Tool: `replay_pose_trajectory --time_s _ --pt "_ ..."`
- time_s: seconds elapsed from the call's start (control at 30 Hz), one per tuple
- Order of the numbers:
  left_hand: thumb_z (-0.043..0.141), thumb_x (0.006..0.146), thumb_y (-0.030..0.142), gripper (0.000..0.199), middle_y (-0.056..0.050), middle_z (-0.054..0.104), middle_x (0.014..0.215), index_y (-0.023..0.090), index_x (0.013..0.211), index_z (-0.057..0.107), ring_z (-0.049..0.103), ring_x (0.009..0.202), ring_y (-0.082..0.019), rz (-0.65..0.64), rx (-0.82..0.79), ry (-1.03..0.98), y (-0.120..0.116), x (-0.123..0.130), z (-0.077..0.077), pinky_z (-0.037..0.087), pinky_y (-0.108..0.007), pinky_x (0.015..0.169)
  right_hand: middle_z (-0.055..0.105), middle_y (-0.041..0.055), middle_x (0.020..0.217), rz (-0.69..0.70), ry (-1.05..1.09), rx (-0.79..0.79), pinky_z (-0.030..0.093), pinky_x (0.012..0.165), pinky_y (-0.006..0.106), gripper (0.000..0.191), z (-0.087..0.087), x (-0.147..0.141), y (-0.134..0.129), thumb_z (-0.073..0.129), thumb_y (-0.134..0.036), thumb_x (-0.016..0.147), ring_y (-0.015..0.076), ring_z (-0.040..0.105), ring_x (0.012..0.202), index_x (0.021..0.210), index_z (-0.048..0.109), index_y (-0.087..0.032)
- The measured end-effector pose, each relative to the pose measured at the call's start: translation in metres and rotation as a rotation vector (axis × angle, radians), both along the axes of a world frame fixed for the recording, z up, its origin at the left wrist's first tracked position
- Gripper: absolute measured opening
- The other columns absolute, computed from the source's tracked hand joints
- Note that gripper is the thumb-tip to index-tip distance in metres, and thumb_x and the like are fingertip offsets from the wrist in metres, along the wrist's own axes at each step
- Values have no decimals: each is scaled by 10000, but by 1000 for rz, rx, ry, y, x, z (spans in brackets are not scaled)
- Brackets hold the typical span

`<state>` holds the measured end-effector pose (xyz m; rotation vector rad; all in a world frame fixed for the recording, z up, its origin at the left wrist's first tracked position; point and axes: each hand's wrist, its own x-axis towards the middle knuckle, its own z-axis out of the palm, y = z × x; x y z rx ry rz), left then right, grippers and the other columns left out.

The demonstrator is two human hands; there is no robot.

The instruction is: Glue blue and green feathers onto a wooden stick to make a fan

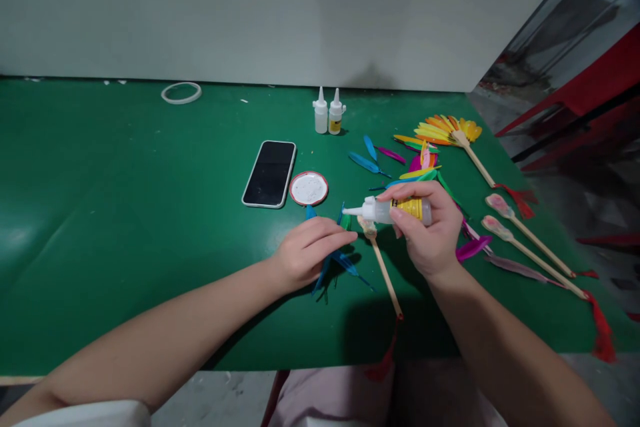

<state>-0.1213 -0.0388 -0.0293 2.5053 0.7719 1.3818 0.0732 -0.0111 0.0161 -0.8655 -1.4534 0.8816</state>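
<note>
My right hand (433, 227) is closed round a small glue bottle (385, 210) with a yellow label, held level with its nozzle pointing left. Under the bottle lies a wooden stick (386, 277) with a pale, glue-like patch on its head and a red tassel (385, 357) at its lower end. My left hand (313, 250) is just left of the nozzle, fingers together over blue feathers (350, 263). A short blue feather piece (341, 213) stands up by the nozzle tip; the fingertips' hold on it is not clear. Close by is a round white lid (309, 188) with a red rim.
A phone (270, 173) lies left of the lid. Two glue bottles (321, 113) stand behind. Loose coloured feathers (367, 163), a yellow feather fan (450, 130) and two tasselled sticks (540, 257) lie right. A clear ring (181, 93) sits at the back left of the green table (125, 213).
</note>
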Motion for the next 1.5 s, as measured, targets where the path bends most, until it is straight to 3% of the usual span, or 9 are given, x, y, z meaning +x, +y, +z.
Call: replay_pose_trajectory --time_s 0.57,1.1,1.37,1.5 --pt "464 848 113 173 -133 633 966 113 908 627 587 912 -192 -34 34 53 1 -2 3 511 -348 769 639 18 820 -9 -21 -35 472 581 301 108 0 1 3 612 -185 728 181 603 786 825 595 -229" --pt "472 842 102 152 -140 621 967 104 873 621 586 905 -198 -82 26 21 1 -2 2 505 -348 769 643 10 812 -27 -29 -29 482 634 320 105 -1 1 5 597 -171 735 175 604 772 826 597 -225" --pt "481 835 108 154 -135 623 992 116 883 628 586 914 -204 -55 37 27 -1 -3 4 503 -351 786 643 8 831 -20 -96 -34 488 658 313 95 -2 1 4 580 -177 753 169 607 786 839 583 -219" --pt "490 832 99 153 -131 628 999 115 851 641 585 933 -203 -26 54 20 -3 -4 5 499 -345 810 639 5 853 13 -231 -16 482 635 281 108 2 1 4 586 -176 751 147 601 754 852 593 -215"
